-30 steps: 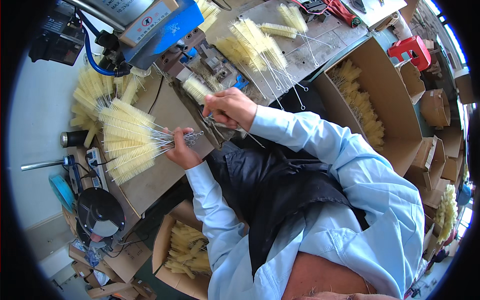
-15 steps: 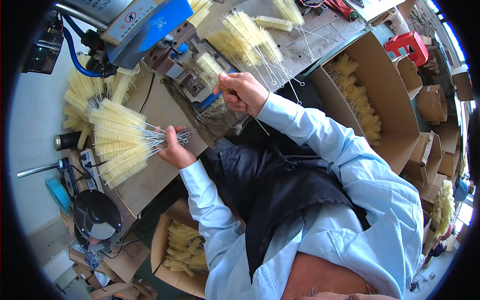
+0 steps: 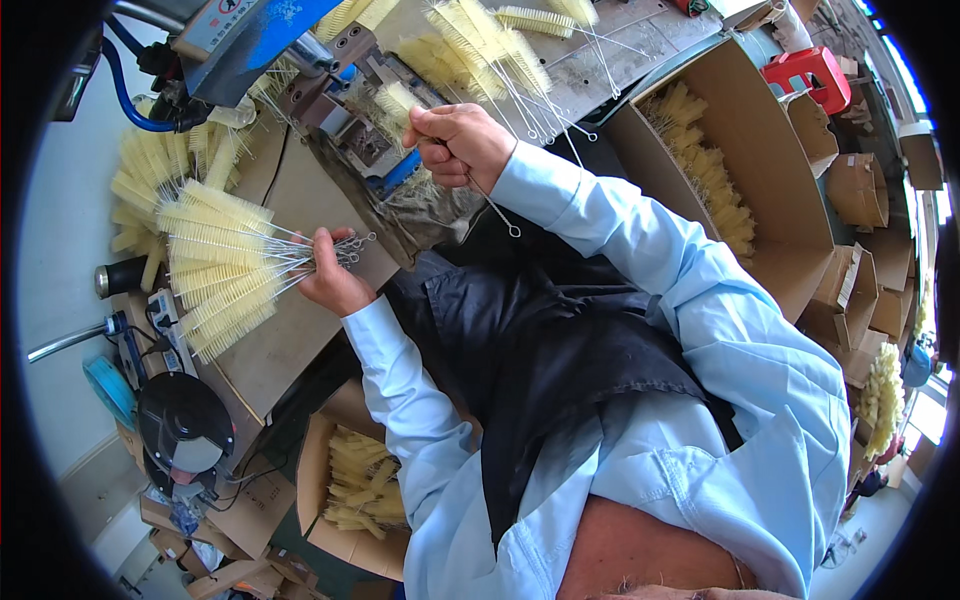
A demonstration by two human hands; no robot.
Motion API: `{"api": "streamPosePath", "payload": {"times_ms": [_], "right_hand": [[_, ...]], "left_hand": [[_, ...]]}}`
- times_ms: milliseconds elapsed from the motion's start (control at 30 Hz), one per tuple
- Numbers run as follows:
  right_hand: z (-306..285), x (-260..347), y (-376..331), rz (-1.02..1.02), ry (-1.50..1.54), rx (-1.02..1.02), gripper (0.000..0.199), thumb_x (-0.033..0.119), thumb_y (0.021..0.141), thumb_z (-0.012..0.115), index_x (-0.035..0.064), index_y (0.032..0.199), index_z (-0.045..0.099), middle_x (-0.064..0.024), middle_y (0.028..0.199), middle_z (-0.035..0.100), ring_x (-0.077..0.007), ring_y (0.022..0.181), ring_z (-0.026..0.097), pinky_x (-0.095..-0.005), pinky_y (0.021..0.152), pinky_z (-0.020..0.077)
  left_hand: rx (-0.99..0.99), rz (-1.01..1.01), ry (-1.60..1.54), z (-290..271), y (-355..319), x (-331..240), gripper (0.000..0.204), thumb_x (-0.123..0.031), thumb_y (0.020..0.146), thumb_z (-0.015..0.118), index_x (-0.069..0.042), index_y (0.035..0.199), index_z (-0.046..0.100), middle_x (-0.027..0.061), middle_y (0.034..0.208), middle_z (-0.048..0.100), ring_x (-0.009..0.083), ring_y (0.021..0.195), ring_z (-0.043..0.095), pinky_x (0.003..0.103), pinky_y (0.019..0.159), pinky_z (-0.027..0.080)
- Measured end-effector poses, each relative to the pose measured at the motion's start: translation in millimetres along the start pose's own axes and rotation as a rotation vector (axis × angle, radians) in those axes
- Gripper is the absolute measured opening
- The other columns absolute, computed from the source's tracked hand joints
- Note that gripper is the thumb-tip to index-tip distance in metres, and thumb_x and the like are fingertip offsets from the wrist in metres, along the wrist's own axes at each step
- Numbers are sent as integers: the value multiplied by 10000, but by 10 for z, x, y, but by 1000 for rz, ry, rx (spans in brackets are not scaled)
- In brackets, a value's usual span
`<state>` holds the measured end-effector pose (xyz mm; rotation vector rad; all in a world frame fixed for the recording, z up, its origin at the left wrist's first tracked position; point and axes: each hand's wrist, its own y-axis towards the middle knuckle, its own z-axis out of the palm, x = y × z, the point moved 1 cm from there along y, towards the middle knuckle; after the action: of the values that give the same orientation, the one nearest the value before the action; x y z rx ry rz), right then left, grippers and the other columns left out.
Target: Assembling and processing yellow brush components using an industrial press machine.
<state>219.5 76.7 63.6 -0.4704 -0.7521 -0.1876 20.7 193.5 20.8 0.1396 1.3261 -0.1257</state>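
A fanned bundle of pale yellow bottle brushes (image 3: 225, 270) with twisted-wire stems and looped ends is gripped in my left hand (image 3: 335, 275), bristles pointing left. My right hand (image 3: 468, 145) is closed round a single bottle brush (image 3: 394, 100). Its bristle head shows past my thumb, and its looped wire end (image 3: 514, 230) sticks out below my fist. The middle of that brush is hidden by my fingers. Just left of my right hand stands a metal machine fixture (image 3: 365, 140) with blue parts and loose bristles around it.
More brushes (image 3: 475, 45) lie on the metal table beyond my right hand, and another pile (image 3: 165, 170) lies at far left. Cardboard boxes of brushes stand right (image 3: 800, 230) and below (image 3: 315, 470). A blue machine head (image 3: 260, 50) overhangs the upper left. A black round device (image 3: 185, 425) stands lower left.
The whole view has shifted, so the scene sits a little higher and further left. My right fist stays on the single brush beside the fixture; the left keeps its bundle.
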Motion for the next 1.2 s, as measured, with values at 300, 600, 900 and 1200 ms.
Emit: {"api": "streamPosePath", "payload": {"times_ms": [300, 600, 900, 1200], "right_hand": [[-139, -58, -67, 46, 150, 71, 347, 318, 1064, 417, 21, 934, 540, 28, 559, 371, -61, 395, 282, -237, 368, 267], [-60, -44, -38, 59, 139, 59, 332, 322, 1066, 407, 37, 951, 533, 42, 564, 360, -56, 401, 255, -235, 375, 256], [-53, -2, -22, 92, 153, 62, 344, 328, 1067, 397, 32, 948, 524, 43, 565, 353, -56, 407, 245, -236, 378, 243], [-120, 100, -175, 20, -14, -20, 377, 348, 1042, 475, -9, 946, 548, 25, 549, 375, -79, 374, 289, -250, 349, 240]], "left_hand": [[-7, -3, 5, -25, 25, 20, 528, -35, 850, 643, 106, 1296, 398, 181, 840, 625, 208, 681, 622, 315, 648, 501], [-6, 16, -9, -75, 31, 51, 509, -33, 855, 640, 108, 1286, 409, 184, 862, 614, 212, 684, 621, 322, 657, 512], [55, -77, -58, -228, 133, 105, 442, -243, 954, 619, 62, 1235, 464, 115, 845, 587, 229, 703, 617, 353, 666, 523], [261, -303, -436, -449, 245, 66, 449, -385, 1001, 538, 10, 1212, 506, 90, 909, 582, 258, 893, 598, 451, 840, 506]]}}
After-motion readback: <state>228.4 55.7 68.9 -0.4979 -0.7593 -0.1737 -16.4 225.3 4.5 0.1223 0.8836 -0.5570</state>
